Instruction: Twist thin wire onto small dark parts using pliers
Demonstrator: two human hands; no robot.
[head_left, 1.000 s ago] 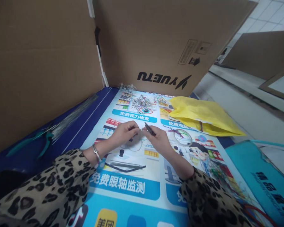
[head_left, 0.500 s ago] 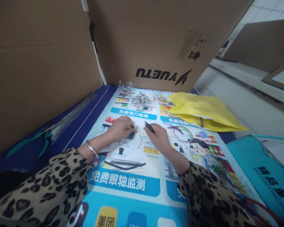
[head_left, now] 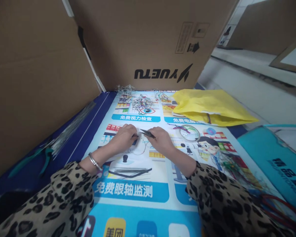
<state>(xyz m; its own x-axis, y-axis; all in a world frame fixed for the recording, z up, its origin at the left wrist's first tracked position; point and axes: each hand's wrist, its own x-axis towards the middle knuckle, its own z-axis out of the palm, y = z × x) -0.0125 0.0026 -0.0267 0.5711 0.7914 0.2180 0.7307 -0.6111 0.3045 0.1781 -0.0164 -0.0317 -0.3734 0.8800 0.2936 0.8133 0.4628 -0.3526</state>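
Observation:
My left hand (head_left: 125, 138), with a silver bangle at its wrist, is closed in a pinch. A thin wire loop (head_left: 144, 152) hangs from its fingertips over the printed sheet; its upper part is hard to make out. In my right hand (head_left: 161, 140) are small dark snips (head_left: 148, 133) with two pointed blades. Their tips point left, close to my left fingertips. Right of this hand lies a clear ring-shaped coil (head_left: 189, 132) with coloured strands beside it. Thin dark rods (head_left: 130, 171) lie on the sheet nearer to me.
Cardboard walls (head_left: 150, 42) stand behind and left. Tangled wire pieces (head_left: 143, 101) lie at the back, a yellow bag (head_left: 212, 105) at back right, a turquoise bag (head_left: 263, 154) at right. Teal-handled pliers (head_left: 48, 158) and a bundle of thin wires (head_left: 72, 130) are at left.
My right hand has turned the snips so that their tips point more to the left, nearer my left fingers. The camera view has shifted slightly.

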